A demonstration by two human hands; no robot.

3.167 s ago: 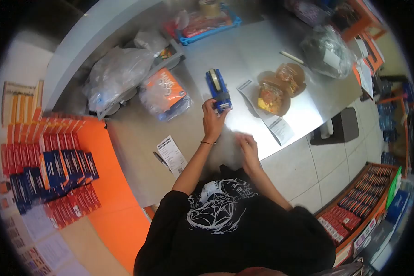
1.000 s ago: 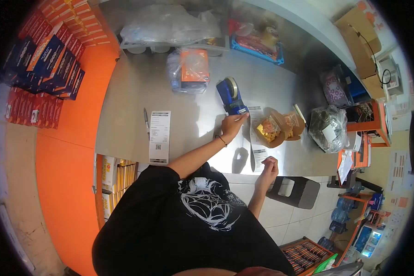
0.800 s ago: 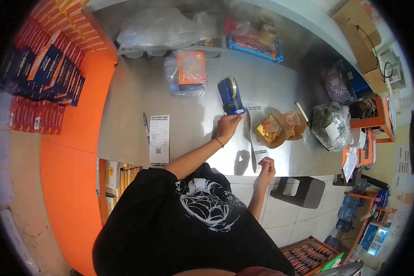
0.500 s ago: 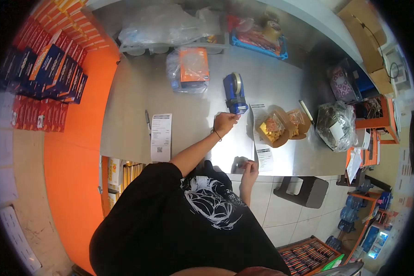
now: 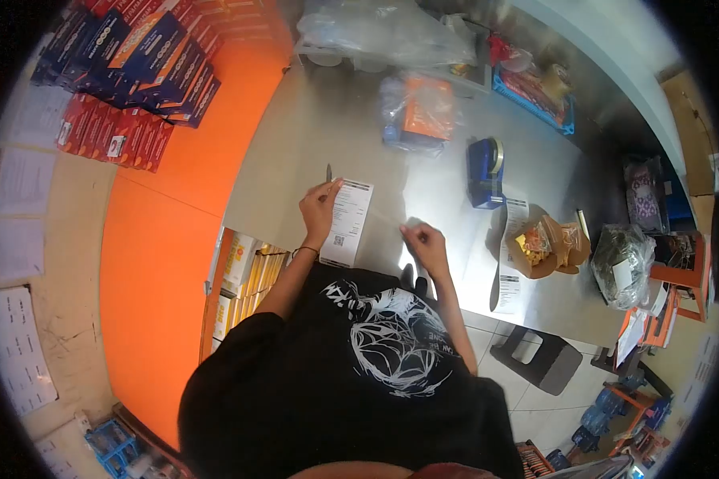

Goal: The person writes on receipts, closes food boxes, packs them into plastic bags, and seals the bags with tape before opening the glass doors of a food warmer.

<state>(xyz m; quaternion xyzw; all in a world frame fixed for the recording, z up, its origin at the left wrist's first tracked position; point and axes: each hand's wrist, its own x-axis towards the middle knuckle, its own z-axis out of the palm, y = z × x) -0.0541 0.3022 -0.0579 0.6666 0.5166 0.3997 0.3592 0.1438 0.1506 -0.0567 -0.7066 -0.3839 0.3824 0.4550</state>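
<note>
My left hand (image 5: 318, 214) is closed at the top left corner of a printed receipt (image 5: 348, 222), beside a pen (image 5: 328, 172). What its fingertips pinch is too small to make out. Right of the receipt, my right hand (image 5: 427, 247) is above the metal counter, fingers pressed together; anything in them is hidden. A faint, see-through streak shows between the two hands. Farther right stands a blue tape dispenser (image 5: 485, 173), touched by neither hand. A second long receipt (image 5: 510, 295) lies beside an open brown food box (image 5: 538, 254).
An orange box in clear plastic (image 5: 429, 108) sits at the back of the counter (image 5: 284, 144). A blue basket (image 5: 535, 102) stands behind. On the right are a marker (image 5: 581, 221) and a filled plastic bag (image 5: 621, 267). Stacked boxes (image 5: 156, 60) are at left.
My left hand has left the tape dispenser and is now at the receipt by the pen. My right hand has risen over the counter. The view has shifted, so the counter's things appear farther right.
</note>
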